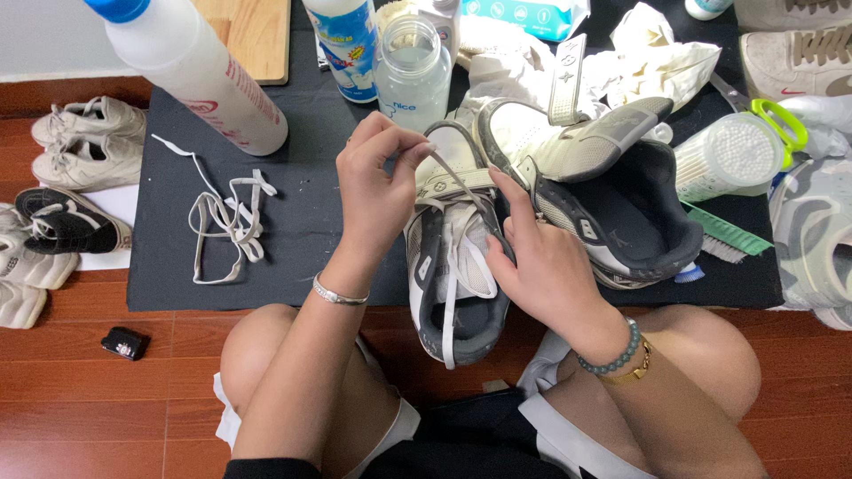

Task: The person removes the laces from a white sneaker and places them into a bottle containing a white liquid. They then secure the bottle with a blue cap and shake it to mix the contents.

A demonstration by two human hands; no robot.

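Observation:
A white and grey sneaker [448, 293] lies on the edge of a black mat [302, 222], heel toward me. My left hand [377, 191] pinches the white shoelace [457, 191] between thumb and fingers above the shoe's tongue. My right hand [541, 253] rests on the right side of the sneaker, with its index finger at the eyelets. A second matching sneaker [603, 195] lies on its side just to the right, touching my right hand. A loose white lace [229, 217] sits in a tangle on the mat to the left.
Bottles [200, 66] [413, 66], a tissue pack [524, 13], crumpled white cloth [657, 53], a tub of cotton swabs [732, 155] and a green brush [728, 235] crowd the mat's far side. More shoes [75, 142] lie on the wooden floor at left, others at right [812, 231].

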